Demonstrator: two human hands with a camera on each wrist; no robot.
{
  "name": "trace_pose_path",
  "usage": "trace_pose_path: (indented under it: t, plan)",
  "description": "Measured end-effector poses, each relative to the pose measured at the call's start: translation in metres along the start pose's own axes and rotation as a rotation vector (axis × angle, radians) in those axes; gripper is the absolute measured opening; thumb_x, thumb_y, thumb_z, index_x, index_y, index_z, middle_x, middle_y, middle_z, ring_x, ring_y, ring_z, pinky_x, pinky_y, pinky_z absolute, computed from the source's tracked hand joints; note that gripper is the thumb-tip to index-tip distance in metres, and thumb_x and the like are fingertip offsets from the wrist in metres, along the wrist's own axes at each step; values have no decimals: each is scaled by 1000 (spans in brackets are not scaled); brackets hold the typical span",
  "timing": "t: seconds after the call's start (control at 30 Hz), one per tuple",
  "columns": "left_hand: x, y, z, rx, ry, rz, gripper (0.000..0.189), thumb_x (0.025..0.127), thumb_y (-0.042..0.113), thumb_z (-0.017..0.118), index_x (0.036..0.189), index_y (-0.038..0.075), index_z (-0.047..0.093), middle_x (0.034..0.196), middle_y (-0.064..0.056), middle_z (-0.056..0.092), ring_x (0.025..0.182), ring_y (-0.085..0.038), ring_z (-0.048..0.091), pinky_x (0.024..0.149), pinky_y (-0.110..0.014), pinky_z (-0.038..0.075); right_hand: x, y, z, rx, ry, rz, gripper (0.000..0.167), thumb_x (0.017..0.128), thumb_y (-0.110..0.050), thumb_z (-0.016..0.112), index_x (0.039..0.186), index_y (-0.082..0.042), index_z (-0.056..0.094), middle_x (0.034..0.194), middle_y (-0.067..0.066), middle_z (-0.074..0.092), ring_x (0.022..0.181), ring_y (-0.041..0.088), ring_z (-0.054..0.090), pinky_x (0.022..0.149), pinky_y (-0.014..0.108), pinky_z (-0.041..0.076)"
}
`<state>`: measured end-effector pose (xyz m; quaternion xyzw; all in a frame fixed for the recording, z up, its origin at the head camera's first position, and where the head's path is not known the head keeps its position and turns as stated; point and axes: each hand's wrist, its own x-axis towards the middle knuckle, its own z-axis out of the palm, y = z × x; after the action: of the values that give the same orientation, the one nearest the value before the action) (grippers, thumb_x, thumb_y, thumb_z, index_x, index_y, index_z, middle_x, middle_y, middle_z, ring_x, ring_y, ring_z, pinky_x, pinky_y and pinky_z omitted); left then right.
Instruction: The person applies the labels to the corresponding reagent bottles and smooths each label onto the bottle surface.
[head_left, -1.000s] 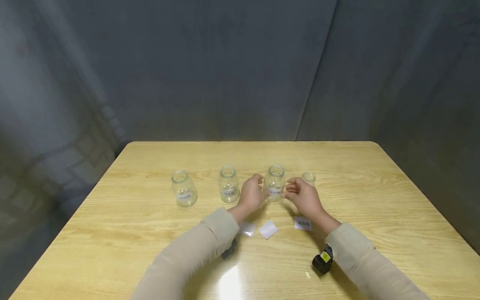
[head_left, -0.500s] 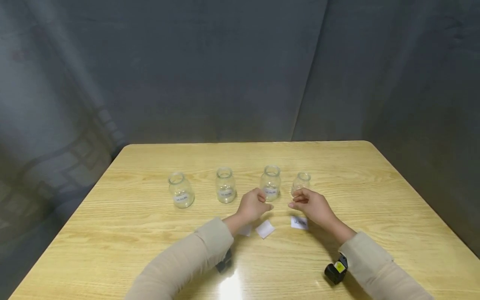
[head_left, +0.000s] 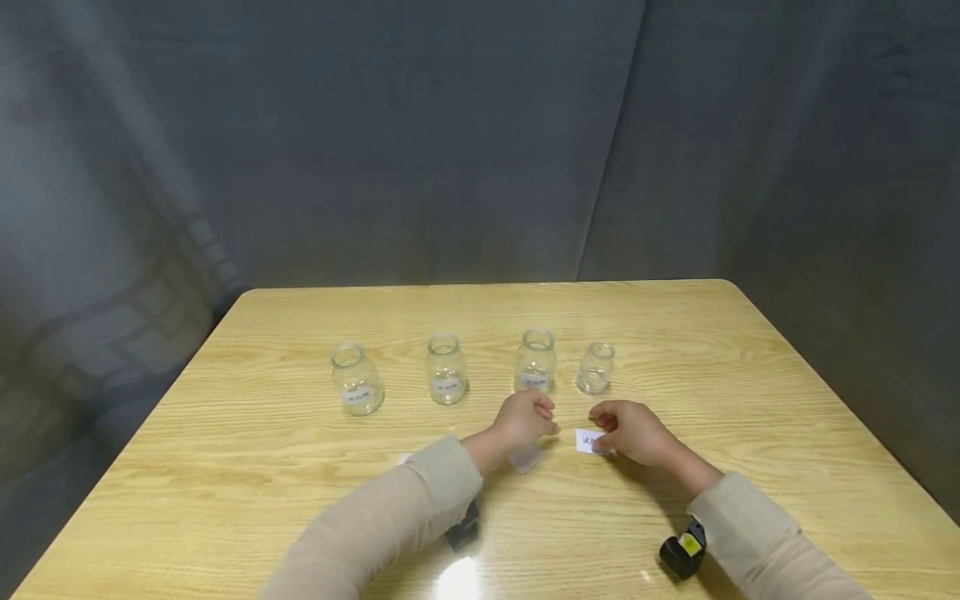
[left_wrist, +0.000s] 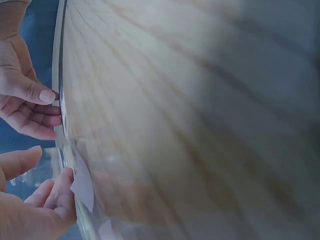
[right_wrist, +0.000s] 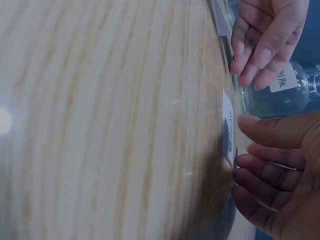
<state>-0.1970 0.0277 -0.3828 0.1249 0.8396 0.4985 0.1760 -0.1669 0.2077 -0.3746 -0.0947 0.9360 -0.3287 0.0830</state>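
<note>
My right hand (head_left: 637, 432) is low over a white printed label (head_left: 587, 441) lying on the table, and its thumb overlaps the label in the head view. In the right wrist view, the fingers of that hand are loosely bent with the thumb stretched out beside the label (right_wrist: 228, 127). My left hand (head_left: 525, 419) hovers in front of the third glass jar (head_left: 536, 358), fingers relaxed and nothing seen in them. Below it, a blank slip (head_left: 527, 458) is partly covered. That jar bears a printed label like the one on the table.
Two more labelled glass jars, one (head_left: 356, 379) at the left and one (head_left: 446, 371) beside it, stand in the row. A smaller jar (head_left: 596, 368) without a visible label ends it at right. Wrist-worn black devices (head_left: 682, 552) hang under the sleeves. The wooden table (head_left: 262, 467) reaches a grey curtain.
Both hands have come away from the third jar and moved nearer to me. The right hand has lowered to the printed label on the table; the left has moved over the blank slip.
</note>
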Motion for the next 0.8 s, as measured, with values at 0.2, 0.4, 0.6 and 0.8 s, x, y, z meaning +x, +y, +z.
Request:
trace_pose_path:
  t: [0.2, 0.4, 0.6, 0.8]
  plan:
    - [0, 5, 9, -21, 20, -24, 27, 67, -4, 67, 92, -2, 56, 79, -3, 55, 73, -14, 52, 66, -22, 46, 3, -3, 5, -115, 15, -12, 32, 61, 0, 73, 90, 5, 60, 77, 4, 55, 72, 16, 49, 64, 31, 44]
    - [-1, 7, 19, -154, 24, -69, 29, 64, -12, 65, 90, -2, 55, 78, -5, 56, 68, -13, 52, 59, -20, 46, 4, -5, 8, -157, 32, -27, 20, 59, 4, 72, 74, -2, 58, 69, 1, 52, 64, 13, 47, 58, 28, 42]
    - [0, 9, 23, -185, 2, -91, 25, 68, -9, 64, 90, -2, 54, 78, -4, 58, 67, -13, 53, 60, -22, 46, 5, -6, 9, -139, 13, -2, 20, 61, 4, 70, 72, -3, 55, 68, 2, 50, 63, 13, 45, 56, 27, 40]
    - [1, 11, 25, -263, -30, -124, 24, 70, -10, 59, 92, -2, 54, 75, -3, 58, 63, -13, 53, 54, -21, 44, 4, -6, 8, -118, 21, -8, 25, 63, 5, 69, 75, -4, 49, 68, 2, 46, 64, 15, 42, 54, 27, 37]
